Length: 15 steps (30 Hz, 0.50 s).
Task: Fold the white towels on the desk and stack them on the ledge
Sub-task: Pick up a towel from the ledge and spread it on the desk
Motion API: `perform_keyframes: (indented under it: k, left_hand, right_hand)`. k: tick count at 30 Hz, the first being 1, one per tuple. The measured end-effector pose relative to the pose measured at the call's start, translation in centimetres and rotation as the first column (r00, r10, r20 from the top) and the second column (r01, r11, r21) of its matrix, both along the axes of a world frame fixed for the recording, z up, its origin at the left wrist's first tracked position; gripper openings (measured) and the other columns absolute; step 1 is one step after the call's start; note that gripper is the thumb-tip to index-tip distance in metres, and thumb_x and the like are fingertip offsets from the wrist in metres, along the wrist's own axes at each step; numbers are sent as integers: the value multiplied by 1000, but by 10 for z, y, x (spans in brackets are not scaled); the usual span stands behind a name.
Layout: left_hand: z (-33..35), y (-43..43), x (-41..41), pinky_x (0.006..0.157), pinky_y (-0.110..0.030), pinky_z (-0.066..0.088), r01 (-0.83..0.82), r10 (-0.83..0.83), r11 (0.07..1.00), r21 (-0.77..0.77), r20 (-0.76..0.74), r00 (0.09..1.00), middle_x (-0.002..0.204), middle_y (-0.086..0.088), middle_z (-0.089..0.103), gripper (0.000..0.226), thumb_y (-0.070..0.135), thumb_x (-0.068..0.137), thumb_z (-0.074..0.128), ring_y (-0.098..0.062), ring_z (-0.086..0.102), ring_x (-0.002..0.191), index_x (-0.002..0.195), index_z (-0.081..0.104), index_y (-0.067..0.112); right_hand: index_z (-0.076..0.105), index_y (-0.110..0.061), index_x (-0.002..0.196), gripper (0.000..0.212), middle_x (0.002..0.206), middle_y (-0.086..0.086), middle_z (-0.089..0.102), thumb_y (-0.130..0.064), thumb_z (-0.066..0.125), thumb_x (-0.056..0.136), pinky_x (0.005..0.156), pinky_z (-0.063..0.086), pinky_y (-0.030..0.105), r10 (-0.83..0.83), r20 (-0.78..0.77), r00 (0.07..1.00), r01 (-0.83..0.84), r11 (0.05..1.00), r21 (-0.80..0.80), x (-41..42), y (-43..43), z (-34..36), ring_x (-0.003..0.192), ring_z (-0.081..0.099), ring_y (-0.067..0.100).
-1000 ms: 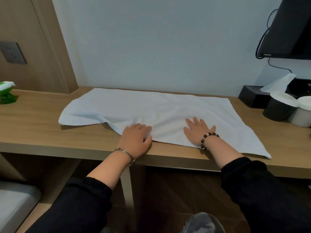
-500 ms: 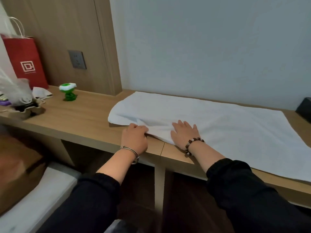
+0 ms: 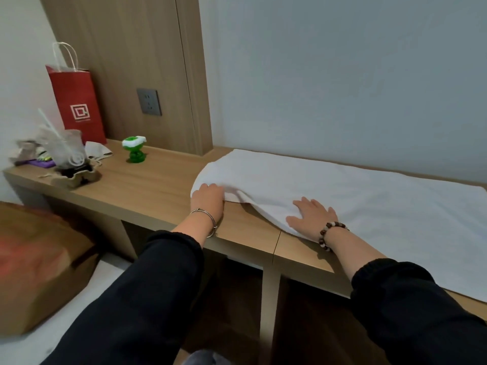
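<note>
The white towel (image 3: 342,196) lay spread open along the wooden desk (image 3: 158,188), its far edge close against the pale wall and its right end running out of the head camera's view. Your left hand (image 3: 208,197) sat at the towel's near left corner, fingers curled down over the edge and gripping the cloth, which rose in a small hump just to the right of that hand. A thin silver bangle (image 3: 208,218) circled that wrist. Your right hand (image 3: 313,217) lay flat on the towel near its front edge, fingers straight and spread, pressing the cloth to the desk and holding nothing. A string of brown and white beads (image 3: 330,234) ringed that wrist. Both arms wore black sleeves. Further left on the desk, well apart from the towel, stood a small green toy (image 3: 134,151), a clear plastic cup (image 3: 67,150) with a straw in a cardboard carrier, and a red paper bag (image 3: 77,101) against the wood panel. A grey wall socket (image 3: 149,101) sat on that panel. A blurred brown box (image 3: 39,270) filled the lower left.
</note>
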<state>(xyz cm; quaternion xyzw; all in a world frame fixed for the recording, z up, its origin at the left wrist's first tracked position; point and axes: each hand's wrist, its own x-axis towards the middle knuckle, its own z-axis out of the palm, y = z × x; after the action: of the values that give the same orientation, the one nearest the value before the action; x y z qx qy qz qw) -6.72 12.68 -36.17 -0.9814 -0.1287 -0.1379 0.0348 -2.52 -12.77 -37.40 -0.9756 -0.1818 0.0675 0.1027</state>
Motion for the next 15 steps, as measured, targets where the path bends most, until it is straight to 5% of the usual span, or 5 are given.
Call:
perform_keyframes:
  k: [4,10,12,15]
  left_hand:
    - [9,24,-8,74,-30,39,125,-114,975,186,-70,991,106,-4,60,20,8,92,40,-24,53,103,100,58,16]
    - [23,43,-27,83,-34,36,-64,102,974,215,-169,980,102,1,60,20,23,91,39,-22,46,106,98,58,24]
    - [30,24,-23,85,-35,39,-33,37,999,35,-106,994,107,-5,61,28,18,91,36,-25,47,106,99,62,18]
    - [33,-9,-20,102,-36,38,133,-148,925,-355,-16,989,136,-6,52,38,22,97,35,-27,46,123,130,54,20]
  right_hand:
    - [14,-29,150,63,160,-4,4,-54,31,95,115,3,49,-7,8,1000,7,1000,-19,-3,1,3,146,3,19]
    - [12,-31,150,65,160,-4,0,-57,30,94,115,0,52,16,3,1000,-16,998,-53,-8,-1,5,146,-1,19]
    - [10,-35,150,65,160,-4,-2,-61,28,93,113,-1,56,24,8,1000,-23,995,-102,-10,-2,4,146,-3,20]
    - [9,-39,149,66,160,-4,-4,-64,29,91,111,1,60,90,-37,995,-94,987,-131,-18,-1,8,146,-4,22]
